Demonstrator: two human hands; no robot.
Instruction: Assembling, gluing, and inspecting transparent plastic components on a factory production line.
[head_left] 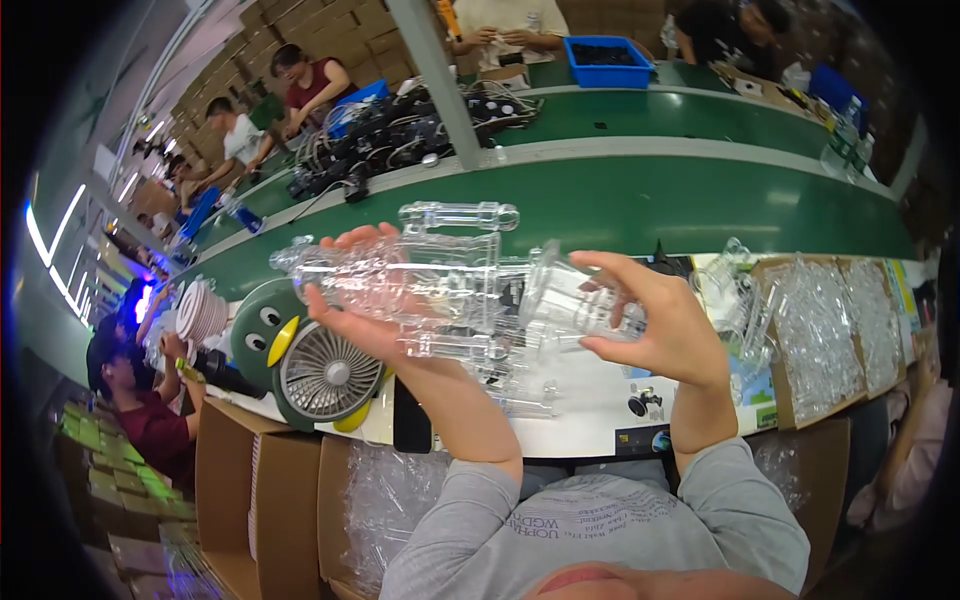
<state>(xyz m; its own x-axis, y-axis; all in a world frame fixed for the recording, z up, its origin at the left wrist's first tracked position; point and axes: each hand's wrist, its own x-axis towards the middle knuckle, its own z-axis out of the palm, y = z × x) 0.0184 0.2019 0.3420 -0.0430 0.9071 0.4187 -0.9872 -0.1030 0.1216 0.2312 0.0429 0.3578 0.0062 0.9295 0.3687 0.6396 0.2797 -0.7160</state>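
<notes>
A clear plastic rocket-shaped body [450, 275] with a pointed tip and tube-like side pieces lies sideways above the table. My left hand [370, 335] cradles it from below near its tip, the fingers curled around its far side. At its wide end, my right hand [665, 320] grips a clear plastic cup-shaped piece [565, 300] between thumb and fingers. The cup-shaped piece is against or very close to the body's end; whether they are joined I cannot tell. More clear parts [530, 398] show below the body, partly hidden by it.
A green penguin-faced fan [335, 375] stands left of my hands, beside a black phone [411, 420]. Open cartons of clear parts [815, 340] sit at right and by my lap. Black cabled devices [370, 150] and a blue bin [607, 75] are across the green conveyor [640, 190], with people working.
</notes>
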